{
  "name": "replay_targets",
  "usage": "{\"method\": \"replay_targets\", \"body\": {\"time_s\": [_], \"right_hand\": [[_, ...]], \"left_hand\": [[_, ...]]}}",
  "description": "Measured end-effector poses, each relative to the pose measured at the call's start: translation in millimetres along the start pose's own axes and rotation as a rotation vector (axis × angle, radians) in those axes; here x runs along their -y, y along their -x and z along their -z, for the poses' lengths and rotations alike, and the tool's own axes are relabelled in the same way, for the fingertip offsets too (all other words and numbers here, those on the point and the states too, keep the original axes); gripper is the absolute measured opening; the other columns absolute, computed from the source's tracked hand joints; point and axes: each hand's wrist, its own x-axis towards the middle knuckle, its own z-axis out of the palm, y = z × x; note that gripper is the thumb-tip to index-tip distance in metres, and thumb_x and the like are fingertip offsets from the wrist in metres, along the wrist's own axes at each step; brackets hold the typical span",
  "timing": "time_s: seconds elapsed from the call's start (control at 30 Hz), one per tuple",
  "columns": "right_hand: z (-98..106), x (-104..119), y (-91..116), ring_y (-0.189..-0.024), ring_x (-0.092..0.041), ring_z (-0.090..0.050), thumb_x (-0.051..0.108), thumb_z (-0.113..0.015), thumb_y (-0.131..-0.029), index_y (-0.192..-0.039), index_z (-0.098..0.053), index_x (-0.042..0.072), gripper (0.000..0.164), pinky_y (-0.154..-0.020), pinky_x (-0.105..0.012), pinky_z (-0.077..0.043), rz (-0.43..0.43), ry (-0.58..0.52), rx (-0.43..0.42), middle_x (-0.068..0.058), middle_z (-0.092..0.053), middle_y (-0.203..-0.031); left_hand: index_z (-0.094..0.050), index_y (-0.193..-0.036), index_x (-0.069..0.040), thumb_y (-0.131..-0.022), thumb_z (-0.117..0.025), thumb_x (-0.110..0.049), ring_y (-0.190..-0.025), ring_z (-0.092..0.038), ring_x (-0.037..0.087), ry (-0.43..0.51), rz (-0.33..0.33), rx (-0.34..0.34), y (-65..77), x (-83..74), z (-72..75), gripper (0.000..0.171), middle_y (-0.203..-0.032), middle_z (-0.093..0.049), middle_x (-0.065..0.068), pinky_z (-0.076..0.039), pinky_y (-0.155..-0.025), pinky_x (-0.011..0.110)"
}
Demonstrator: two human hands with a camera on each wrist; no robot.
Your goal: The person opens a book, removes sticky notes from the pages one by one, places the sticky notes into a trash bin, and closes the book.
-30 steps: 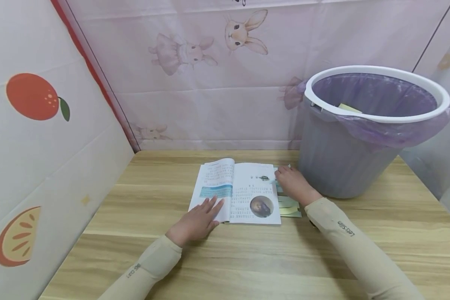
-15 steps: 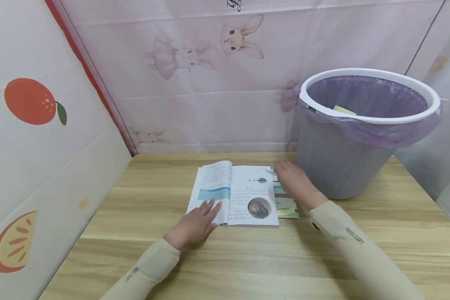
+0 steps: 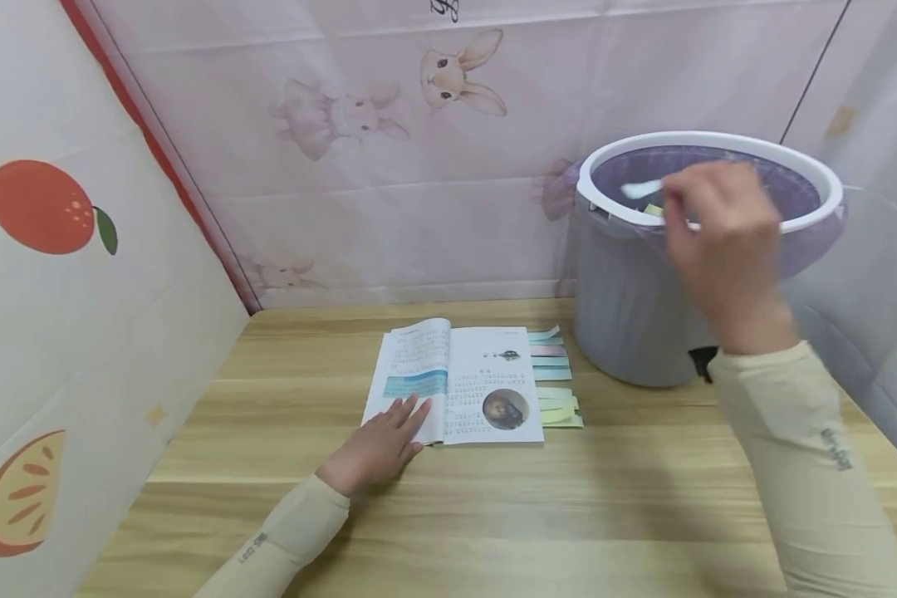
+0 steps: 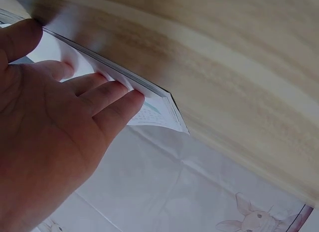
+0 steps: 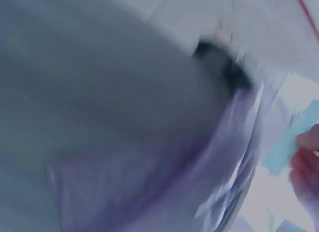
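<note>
An open book (image 3: 486, 365) lies on the table, with several coloured sticky notes (image 3: 555, 372) jutting from its right edge. My left hand (image 3: 377, 444) rests on the lower left page with straight, spread fingers; the left wrist view shows the fingertips (image 4: 130, 98) on the paper. Above the rim of the grey trash can (image 3: 631, 307), my right hand (image 3: 725, 241) pinches a pale blue sticky note (image 3: 640, 189) between thumb and fingers. The right wrist view is blurred, but the blue sticky note (image 5: 291, 137) shows at its right side, past the can's purple liner.
The trash can stands at the table's back right, with a purple bag (image 3: 811, 245) folded over its white rim (image 3: 598, 187). A yellow-green paper piece (image 3: 654, 210) shows inside. A pink rabbit-print curtain (image 3: 389, 208) hangs behind the wooden table (image 3: 456, 523).
My right hand has left the book's right edge and risen rightward to the trash can, carrying a pale blue sticky note. The left hand stays on the page.
</note>
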Motion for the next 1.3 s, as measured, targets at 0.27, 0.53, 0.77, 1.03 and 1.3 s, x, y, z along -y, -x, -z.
{"method": "replay_targets", "body": {"time_s": [0.27, 0.53, 0.77, 1.03, 1.3], "right_hand": [[19, -35, -26, -0.088, -0.049, -0.053, -0.006, -0.047, -0.092, -0.098, -0.067, -0.016, 0.023, -0.081, -0.055, -0.041, -0.283, 0.178, 0.240, -0.034, -0.062, -0.091], [21, -35, -27, -0.097, -0.052, -0.050, -0.009, -0.043, -0.092, -0.107, -0.063, -0.018, 0.027, -0.088, -0.057, -0.038, -0.349, 0.184, 0.386, -0.037, -0.058, -0.098], [24, -19, -27, -0.092, -0.052, -0.049, -0.009, -0.045, -0.091, -0.106, -0.063, -0.018, 0.025, -0.086, -0.057, -0.038, -0.263, 0.148, 0.279, -0.036, -0.056, -0.094], [15, 42, -2, -0.091, -0.042, -0.058, -0.009, -0.056, -0.088, -0.101, -0.065, -0.011, 0.016, -0.084, -0.048, -0.047, -0.001, -0.101, 0.209, -0.026, -0.065, -0.095], [-64, 36, 77, -0.093, -0.032, -0.065, 0.002, -0.055, -0.094, -0.110, -0.065, -0.008, 0.021, -0.081, -0.042, -0.053, -0.506, -0.436, 0.842, -0.022, -0.068, -0.104]], "left_hand": [[-0.026, -0.152, -0.007, -0.102, -0.046, -0.026, -0.141, -0.025, 0.041, 0.015, -0.029, -0.001, 1.5, 1.6, 0.8, 0.057, -0.156, -0.024, 0.020, -0.029, -0.109, 0.056], [-0.025, -0.152, -0.008, -0.102, -0.045, -0.027, -0.141, -0.024, 0.039, 0.010, -0.023, 0.007, 2.5, 1.5, 4.0, 0.057, -0.156, -0.023, 0.018, -0.028, -0.110, 0.055], [-0.024, -0.153, -0.009, -0.102, -0.045, -0.029, -0.142, -0.024, 0.038, 0.013, -0.020, 0.019, 4.0, 2.2, 3.2, 0.058, -0.157, -0.022, 0.016, -0.028, -0.111, 0.054], [-0.023, -0.153, -0.010, -0.103, -0.045, -0.029, -0.142, -0.023, 0.037, 0.018, -0.018, 0.018, 4.1, 1.5, -2.6, 0.058, -0.157, -0.022, 0.016, -0.027, -0.111, 0.053], [-0.025, -0.153, -0.009, -0.102, -0.045, -0.028, -0.142, -0.024, 0.038, 0.028, -0.028, 0.010, 7.4, 1.1, -0.3, 0.058, -0.156, -0.023, 0.017, -0.028, -0.111, 0.053]]}}
